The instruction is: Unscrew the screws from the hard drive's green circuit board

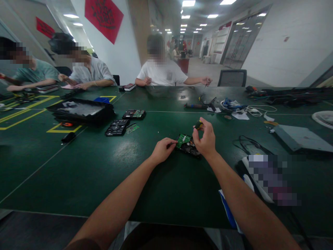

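Note:
A hard drive lies on the green table before me, its green circuit board facing up. My left hand is closed at the drive's left edge, fingertips pinched against its corner. Above the drive's right side, my right hand is wrapped round a screwdriver with a yellow and black handle. Its shaft points down toward the drive, and its tip is hidden by my fingers.
Two more hard drives and a loose circuit board lie to the left, near a black tray. Cables, a grey metal case and a blurred-out object are on the right. Several people sit across the table.

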### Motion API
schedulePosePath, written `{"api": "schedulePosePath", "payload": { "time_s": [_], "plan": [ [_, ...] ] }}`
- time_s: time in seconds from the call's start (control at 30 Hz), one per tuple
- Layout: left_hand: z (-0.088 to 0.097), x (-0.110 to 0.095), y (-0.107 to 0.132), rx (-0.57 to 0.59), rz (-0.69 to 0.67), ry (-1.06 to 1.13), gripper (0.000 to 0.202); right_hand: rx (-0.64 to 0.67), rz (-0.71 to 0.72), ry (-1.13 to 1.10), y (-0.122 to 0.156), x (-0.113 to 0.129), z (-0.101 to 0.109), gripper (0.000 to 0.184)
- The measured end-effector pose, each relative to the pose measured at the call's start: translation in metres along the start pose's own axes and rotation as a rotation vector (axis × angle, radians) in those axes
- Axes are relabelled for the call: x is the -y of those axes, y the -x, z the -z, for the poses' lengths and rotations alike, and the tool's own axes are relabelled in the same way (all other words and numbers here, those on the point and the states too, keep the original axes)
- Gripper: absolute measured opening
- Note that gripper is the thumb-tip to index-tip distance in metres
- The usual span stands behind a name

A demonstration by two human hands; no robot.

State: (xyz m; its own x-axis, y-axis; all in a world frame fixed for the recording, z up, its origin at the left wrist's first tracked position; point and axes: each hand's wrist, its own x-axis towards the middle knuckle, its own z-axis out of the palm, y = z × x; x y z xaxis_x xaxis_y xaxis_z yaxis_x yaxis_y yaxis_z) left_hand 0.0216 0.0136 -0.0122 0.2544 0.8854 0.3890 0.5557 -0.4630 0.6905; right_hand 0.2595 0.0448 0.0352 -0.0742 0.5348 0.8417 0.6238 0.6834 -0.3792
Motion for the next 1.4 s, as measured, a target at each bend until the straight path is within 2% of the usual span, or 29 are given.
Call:
{"api": "schedulePosePath", "payload": {
  "time_s": [0.1,0.2,0.3,0.47,0.63,0.77,0.9,1.13,1.3,1.4],
  "plan": [
    [-0.0007,-0.0013,0.0,-0.012,-0.01,-0.006,0.021,-0.029,-0.032,-0.048,0.0023,-0.004,-0.0036,0.06],
    [-0.0013,-0.0027,0.0,-0.033,-0.034,-0.005,0.02,-0.062,-0.032,0.021,0.0032,-0.008,-0.0052,0.062],
    [-0.0014,-0.0034,-0.0001,-0.039,-0.052,-0.017,0.021,-0.043,-0.019,0.048,0.0033,-0.0083,-0.0043,0.063],
    [-0.0004,-0.0035,0.0,-0.038,-0.067,-0.022,0.021,0.008,-0.052,-0.042,0.0039,-0.005,-0.0027,0.063],
    [-0.0008,-0.0037,0.0014,-0.049,-0.049,-0.031,0.022,-0.003,-0.066,0.084,0.0031,-0.0054,-0.0003,0.063],
    [-0.0007,-0.0054,0.002,-0.074,-0.064,-0.165,0.03,0.005,-0.061,0.122,0.0018,-0.003,0.0033,0.066],
    [0.0012,-0.0074,0.0009,-0.076,-0.099,-0.29,0.031,0.045,-0.047,0.058,0.0014,-0.0004,0.0035,0.068],
    [0.0024,-0.0098,0.0006,-0.018,-0.127,-0.196,0.03,0.041,-0.146,0.012,0.0052,-0.0048,-0.0006,0.075],
    [0.002,-0.0082,0.0015,0.024,-0.143,-0.093,0.03,0.039,-0.106,0.046,0.0047,-0.0079,0.0007,0.068],
    [0.0019,-0.0071,0.0014,0.025,-0.124,-0.081,0.028,0.078,-0.075,-0.01,0.0027,-0.006,0.0027,0.067]
  ]
}}
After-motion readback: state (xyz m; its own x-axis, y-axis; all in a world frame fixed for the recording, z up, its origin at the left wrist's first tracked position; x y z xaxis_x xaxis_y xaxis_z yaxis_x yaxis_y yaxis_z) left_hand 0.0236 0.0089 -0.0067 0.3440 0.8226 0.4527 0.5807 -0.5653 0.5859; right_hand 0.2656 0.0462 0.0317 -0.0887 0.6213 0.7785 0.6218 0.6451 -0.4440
